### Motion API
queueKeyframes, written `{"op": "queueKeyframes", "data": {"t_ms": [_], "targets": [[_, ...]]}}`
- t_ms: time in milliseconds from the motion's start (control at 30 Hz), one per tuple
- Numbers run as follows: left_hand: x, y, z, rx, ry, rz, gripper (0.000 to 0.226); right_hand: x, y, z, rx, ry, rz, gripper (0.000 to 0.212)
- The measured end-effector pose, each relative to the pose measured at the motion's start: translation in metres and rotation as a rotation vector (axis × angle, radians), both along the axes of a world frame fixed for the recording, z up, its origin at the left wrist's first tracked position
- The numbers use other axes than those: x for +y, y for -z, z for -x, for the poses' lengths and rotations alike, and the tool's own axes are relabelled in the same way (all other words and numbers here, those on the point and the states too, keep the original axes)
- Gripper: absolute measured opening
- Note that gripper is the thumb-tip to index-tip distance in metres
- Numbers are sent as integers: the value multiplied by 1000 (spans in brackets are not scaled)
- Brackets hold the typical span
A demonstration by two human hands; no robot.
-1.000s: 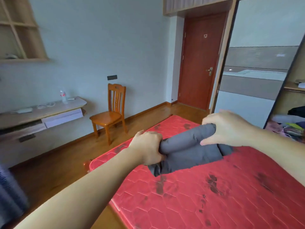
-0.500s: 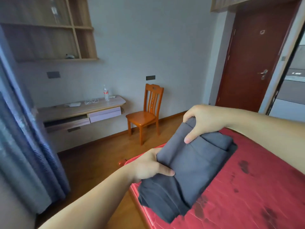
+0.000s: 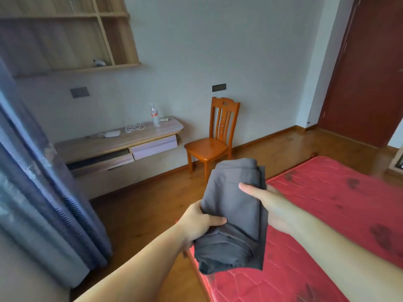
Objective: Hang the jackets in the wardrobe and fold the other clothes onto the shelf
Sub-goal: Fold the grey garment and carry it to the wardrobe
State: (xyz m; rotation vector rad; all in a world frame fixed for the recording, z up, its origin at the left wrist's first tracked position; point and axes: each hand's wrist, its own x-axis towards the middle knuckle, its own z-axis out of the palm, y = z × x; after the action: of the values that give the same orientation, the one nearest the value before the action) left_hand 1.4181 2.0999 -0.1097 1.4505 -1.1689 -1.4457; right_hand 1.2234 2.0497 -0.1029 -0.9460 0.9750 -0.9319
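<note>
Gripping folded grey garment (image 3: 232, 212) between left hand (image 3: 197, 224) and right hand (image 3: 269, 205), thumbs on top, above red mattress (image 3: 322, 214) edge.

A folded plain dark grey cloth garment (image 3: 233, 210) shows against a red quilted mattress (image 3: 327, 214) stitched in hexagons and marked with dark blotches. Beyond stand an orange-brown varnished wooden chair (image 3: 214, 138), a pale wood wall desk (image 3: 122, 140) with lilac drawer fronts, a blue-grey ribbed curtain (image 3: 43, 182) and a dark red door (image 3: 368, 73).
</note>
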Motion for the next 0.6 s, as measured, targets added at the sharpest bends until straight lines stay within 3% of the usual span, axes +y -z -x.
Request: {"op": "queueKeyframes", "data": {"t_ms": [67,300,600], "targets": [[-16,6,-18,23,-4,12,48,-25,7,-27,141,178,45,48],[-76,18,-126,342,116,-1,62,-115,-14,-146,-4,386,192,47],[-201,2,-266,109,127,-20,48,-226,-35,-275,-3,381,213,42]]}}
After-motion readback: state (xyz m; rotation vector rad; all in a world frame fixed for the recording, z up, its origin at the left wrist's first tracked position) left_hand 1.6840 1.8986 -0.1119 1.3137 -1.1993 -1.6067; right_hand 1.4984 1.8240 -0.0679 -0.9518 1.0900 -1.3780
